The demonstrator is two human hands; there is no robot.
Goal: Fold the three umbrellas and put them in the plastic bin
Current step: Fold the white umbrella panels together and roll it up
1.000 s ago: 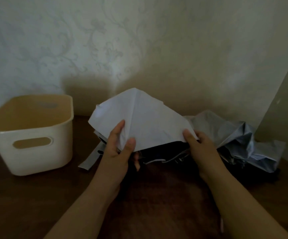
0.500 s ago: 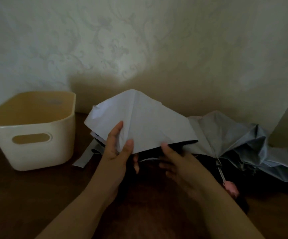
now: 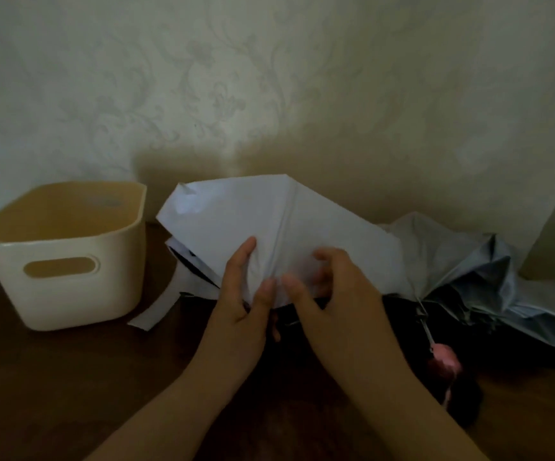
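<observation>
A white umbrella [image 3: 252, 214] with a dark underside lies half spread in the middle of the table. My left hand [image 3: 242, 294] pinches its near fabric edge between thumb and fingers. My right hand [image 3: 332, 287] sits right beside it, fingers curled over the same edge, slightly blurred. A grey umbrella [image 3: 468, 271] lies crumpled at the right, its pink handle [image 3: 444, 362] pointing toward me. The cream plastic bin [image 3: 80, 294] stands at the left with nothing in it. A third umbrella is not clearly visible.
The dark wooden table [image 3: 70, 394] runs up to a patterned wall [image 3: 269, 94] behind everything. A white strap [image 3: 156, 311] of the umbrella trails on the table between the bin and my left hand. A panel edge rises at the far right.
My right hand has moved left from the umbrella's right corner to the middle of the fabric, next to my left hand. My left hand has kept its hold. The view has shifted left.
</observation>
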